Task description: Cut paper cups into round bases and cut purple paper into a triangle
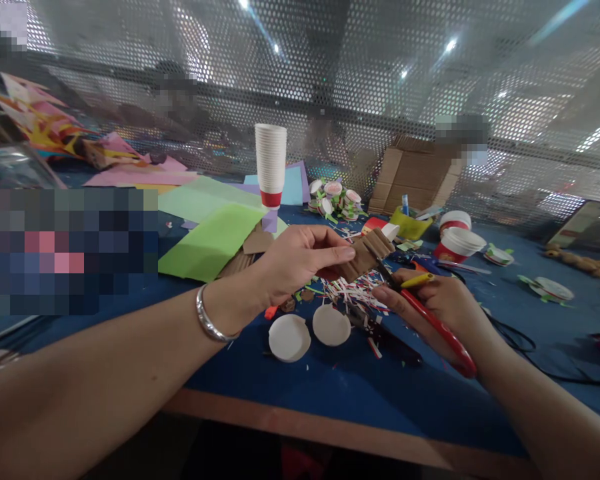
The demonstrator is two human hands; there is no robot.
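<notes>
My left hand, with a silver bangle at the wrist, pinches a small piece of brown corrugated cardboard between thumb and fingers. My right hand is closed round scissors with red and yellow handles. The scissor blades meet the cardboard at its right part. Below the hands, two white paper discs lie side by side on the blue table. Shredded paper strips are scattered under the cardboard, beside a dark-handled tool.
A tall stack of white cups stands behind my left hand, by green paper sheets. Small paper turtles, a yellow container and red-and-white cups are farther back. A black cable runs at right.
</notes>
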